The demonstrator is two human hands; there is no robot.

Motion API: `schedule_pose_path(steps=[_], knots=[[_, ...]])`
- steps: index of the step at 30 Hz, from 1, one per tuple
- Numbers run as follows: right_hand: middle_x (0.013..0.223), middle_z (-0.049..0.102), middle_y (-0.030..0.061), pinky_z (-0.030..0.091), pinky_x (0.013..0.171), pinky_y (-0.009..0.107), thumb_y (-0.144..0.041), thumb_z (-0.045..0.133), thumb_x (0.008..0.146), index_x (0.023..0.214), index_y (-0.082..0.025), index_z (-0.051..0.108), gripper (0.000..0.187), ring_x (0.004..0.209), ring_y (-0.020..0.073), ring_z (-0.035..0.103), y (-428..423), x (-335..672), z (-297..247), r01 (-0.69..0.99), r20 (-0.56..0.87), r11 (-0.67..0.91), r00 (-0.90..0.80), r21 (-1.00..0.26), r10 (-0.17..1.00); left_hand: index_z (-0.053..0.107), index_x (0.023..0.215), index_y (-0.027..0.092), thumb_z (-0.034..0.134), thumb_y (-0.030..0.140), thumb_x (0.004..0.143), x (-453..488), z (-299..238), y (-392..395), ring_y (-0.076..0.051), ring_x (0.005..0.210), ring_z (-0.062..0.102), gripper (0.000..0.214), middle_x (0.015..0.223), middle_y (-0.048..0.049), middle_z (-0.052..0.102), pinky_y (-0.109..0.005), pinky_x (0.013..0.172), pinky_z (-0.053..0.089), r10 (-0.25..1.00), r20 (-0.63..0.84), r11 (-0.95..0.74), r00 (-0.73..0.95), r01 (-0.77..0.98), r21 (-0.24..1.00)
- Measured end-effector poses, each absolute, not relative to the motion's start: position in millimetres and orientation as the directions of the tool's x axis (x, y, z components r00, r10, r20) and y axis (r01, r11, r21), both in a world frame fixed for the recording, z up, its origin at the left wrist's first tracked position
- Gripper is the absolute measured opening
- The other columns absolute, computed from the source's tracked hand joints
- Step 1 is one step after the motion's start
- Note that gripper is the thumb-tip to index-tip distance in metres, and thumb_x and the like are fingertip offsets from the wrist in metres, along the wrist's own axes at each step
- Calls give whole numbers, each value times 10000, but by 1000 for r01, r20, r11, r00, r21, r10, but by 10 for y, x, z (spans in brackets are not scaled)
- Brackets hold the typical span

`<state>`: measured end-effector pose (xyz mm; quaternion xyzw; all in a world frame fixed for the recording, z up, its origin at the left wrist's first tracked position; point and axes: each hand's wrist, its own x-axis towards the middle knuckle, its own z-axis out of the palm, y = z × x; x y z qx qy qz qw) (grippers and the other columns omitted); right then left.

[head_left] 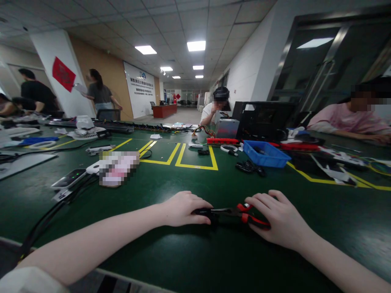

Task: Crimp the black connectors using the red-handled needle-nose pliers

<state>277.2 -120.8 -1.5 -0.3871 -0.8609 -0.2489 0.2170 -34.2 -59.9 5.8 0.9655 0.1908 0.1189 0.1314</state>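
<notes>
Over the green tabletop (171,252), my right hand (279,219) is wrapped round the red and black handles of a pair of long-nose pliers (244,213). The pliers' jaws point left and reach a small black part (203,211). Between its thumb and fingers, my left hand (186,208) pinches that black part, whose exact kind I cannot make out. Whether the jaws are closed on the part is too dark and small to tell. Both hands are close together near the front middle of the table.
A blue plastic bin (265,154) stands beyond my right hand, with black cables (250,167) beside it. On the left lie a white device (69,179) and thick black cords (58,209). Yellow tape (197,166) marks the tabletop. Across the table sits a person (210,112) near a metal box (227,127).
</notes>
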Motion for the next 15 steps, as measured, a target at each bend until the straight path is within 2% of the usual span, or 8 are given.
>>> schedule_pose_path(steps=[5,10,15], knots=[[982,707,81,434,837,423,-309,600,788,1093,-189,625,328,874,225,651,-1199,2801,-20,770,554,581,-613,263,563,541,1323,235,559,551,927,-354,21,-594,-198,933,682,507,1095,-34,710,-297,815,457,432,197,-884,880,368,289],[1003,710,73,476,798,431,-355,636,788,1127,-218,595,368,860,238,664,-1140,2883,-29,747,560,587,-644,311,522,528,1337,232,537,570,935,-364,-5,-592,-192,952,684,525,1129,-38,700,-288,817,453,426,224,-900,877,383,209],[984,721,65,519,730,425,-393,687,751,1125,-251,583,413,811,247,678,-1067,2900,-32,730,557,589,-666,347,496,526,1338,234,529,581,936,-370,5,-574,-189,971,688,531,1143,-41,698,-290,832,466,449,234,-889,862,407,208]])
